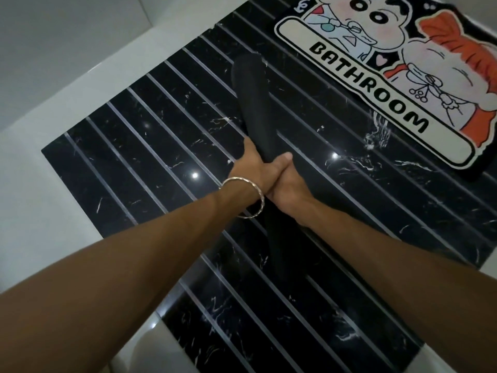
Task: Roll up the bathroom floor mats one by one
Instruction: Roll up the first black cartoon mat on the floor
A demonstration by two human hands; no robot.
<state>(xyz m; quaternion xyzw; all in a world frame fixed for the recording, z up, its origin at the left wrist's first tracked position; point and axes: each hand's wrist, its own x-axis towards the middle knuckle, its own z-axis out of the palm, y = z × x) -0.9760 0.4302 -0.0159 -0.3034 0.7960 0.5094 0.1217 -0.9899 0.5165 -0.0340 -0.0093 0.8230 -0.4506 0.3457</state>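
Observation:
A black mat rolled into a long tube (251, 98) lies across the black striped floor, running from the far middle toward me. My left hand (251, 165), with a silver bangle on the wrist, and my right hand (286, 181) are side by side, both closed around the middle of the roll. The near part of the roll is partly hidden under my wrists. A second mat (398, 84) lies flat at the far right, printed with cartoon figures and the word BATHROOM.
The floor is glossy black marble tile with silver strips (150, 146). A white raised border (53, 109) runs along its left and far sides. A white rounded fixture edge (150, 343) shows at the bottom.

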